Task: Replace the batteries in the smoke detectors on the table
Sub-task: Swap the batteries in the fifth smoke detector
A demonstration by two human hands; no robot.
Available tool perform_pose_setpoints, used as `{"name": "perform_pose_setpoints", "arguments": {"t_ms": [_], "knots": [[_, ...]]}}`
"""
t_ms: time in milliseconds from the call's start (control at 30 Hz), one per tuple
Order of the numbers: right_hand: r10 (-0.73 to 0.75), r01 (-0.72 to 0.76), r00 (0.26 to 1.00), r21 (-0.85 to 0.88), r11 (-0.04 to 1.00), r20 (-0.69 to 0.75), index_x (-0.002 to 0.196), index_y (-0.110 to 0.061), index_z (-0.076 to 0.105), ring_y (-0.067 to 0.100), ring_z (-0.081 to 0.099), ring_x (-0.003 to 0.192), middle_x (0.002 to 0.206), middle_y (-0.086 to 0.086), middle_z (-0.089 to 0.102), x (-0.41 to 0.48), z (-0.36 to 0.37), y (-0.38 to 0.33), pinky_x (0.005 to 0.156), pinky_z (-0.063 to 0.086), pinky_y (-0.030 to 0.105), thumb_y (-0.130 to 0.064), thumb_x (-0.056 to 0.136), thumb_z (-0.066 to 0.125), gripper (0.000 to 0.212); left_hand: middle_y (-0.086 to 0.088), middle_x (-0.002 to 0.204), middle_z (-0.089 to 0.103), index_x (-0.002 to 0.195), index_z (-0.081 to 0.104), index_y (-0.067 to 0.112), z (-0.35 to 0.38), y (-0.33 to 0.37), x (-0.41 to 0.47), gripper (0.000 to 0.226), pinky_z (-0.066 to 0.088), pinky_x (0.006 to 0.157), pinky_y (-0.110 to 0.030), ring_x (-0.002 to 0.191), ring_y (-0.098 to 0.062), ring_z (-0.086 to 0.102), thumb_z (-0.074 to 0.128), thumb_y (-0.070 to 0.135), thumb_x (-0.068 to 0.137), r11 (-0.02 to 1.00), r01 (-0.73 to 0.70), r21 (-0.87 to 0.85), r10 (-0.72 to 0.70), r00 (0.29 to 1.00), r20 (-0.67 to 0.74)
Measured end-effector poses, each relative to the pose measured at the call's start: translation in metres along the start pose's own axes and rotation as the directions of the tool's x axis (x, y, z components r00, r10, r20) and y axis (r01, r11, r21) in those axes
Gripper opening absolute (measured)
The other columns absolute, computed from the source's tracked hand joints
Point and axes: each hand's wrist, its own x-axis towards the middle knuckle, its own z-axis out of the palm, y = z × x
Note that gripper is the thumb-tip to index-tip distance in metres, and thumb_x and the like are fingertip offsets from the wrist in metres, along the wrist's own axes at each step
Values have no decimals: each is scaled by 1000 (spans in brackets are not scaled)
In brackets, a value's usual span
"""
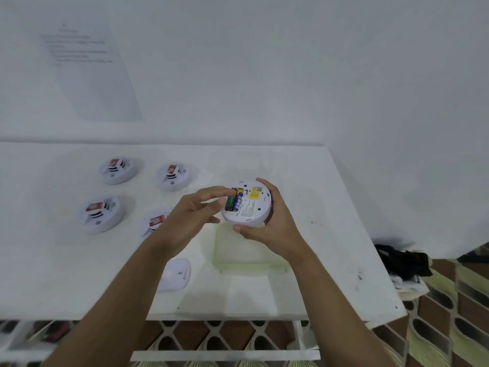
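- The round white plastic smoke detector (250, 207) was held back-side up above the white counter (330, 234), with the right hand (267, 229) gripping its right and near rim.
- Its open bay sat on the left, nearest the left hand (190, 215).
- The green cylindrical battery (229, 203) and the blue-and-yellow battery (238, 200) lay side by side, their long axes running near to far.
- The left forefinger and thumb pinched the green one.
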Motion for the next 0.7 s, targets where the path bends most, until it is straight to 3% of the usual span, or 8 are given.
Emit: {"name": "perform_pose_setpoints", "arguments": {"t_ms": [67, 167, 233, 300, 400, 467, 600, 700], "knots": [[14, -13, 1000, 34, 999, -12, 147, -22, 37, 16, 54, 131, 140, -4, 56, -6, 11, 1, 91, 59, 42, 3, 67, 89, 98, 18, 124, 65, 116, 71, 25, -15, -1, -10, 25, 52, 84, -27, 111, -6, 62, 54, 16, 99, 999, -25, 36, 27, 998, -54], [29, -25, 999, 85, 996, -36, 147, -19, 38, 14, 53, 131, 141, -3, 53, -14, 26, 2, 79, 61, 36, 8, 69, 87, 97, 17, 116, 68, 108, 71, 28, -44, -11, -24, 23, 49, 83, -27, 102, -9, 63, 56, 13, 98, 985, -8, 171, 29, 993, -118], [38, -33, 997, 88, 996, -62, 147, -20, 37, 14, 53, 132, 142, -2, 53, -21, 36, 5, 85, 59, 33, 6, 69, 87, 96, 19, 108, 70, 101, 71, 32, -62, -22, -35, 19, 47, 81, -24, 95, -5, 64, 60, 18, 95, 936, 41, 350, -1, 994, -113], [38, -31, 995, 88, 996, -89, 146, -21, 38, 14, 52, 134, 144, -1, 53, -26, 45, 6, 99, 54, 33, 4, 70, 87, 94, 22, 103, 68, 100, 69, 38, -78, -34, -45, 15, 45, 77, -18, 89, 2, 62, 64, 26, 93, 815, 62, 577, -50, 998, -37], [34, -23, 994, 102, 995, -108, 144, -16, 41, 15, 52, 135, 145, 0, 53, -34, 58, 6, 107, 49, 35, 9, 71, 84, 89, 16, 112, 62, 115, 64, 37, -90, -51, -57, 27, 43, 72, -13, 86, -1, 60, 69, 37, 88, 629, 88, 773, -209, 976, 59], [36, -24, 993, 111, 994, -109, 144, -13, 42, 14, 54, 133, 142, -2, 56, -39, 67, 6, 105, 50, 32, 12, 71, 83, 87, 13, 123, 54, 128, 60, 29, -94, -60, -61, 45, 41, 77, -15, 91, -4, 57, 70, 41, 86, 568, 69, 820, -280, 953, 113], [59, -45, 991, 117, 992, -117, 140, -16, 46, 9, 60, 125, 134, -4, 62, -48, 81, 5, 98, 53, 26, 13, 70, 82, 84, 11, 134, 39, 143, 46, 22, -105, -71, -72, 79, 32, 97, -19, 118, -3, 37, 79, 46, 76, 574, -14, 818, -289, 932, 218], [67, -54, 991, 116, 992, -114, 140, -15, 47, 11, 60, 125, 134, -3, 63, -54, 88, 7, 97, 54, 27, 11, 70, 83, 83, 10, 133, 39, 143, 47, 24, -114, -75, -81, 83, 28, 97, -21, 120, -4, 32, 82, 46, 71, 589, -22, 808, -247, 947, 205]]}}
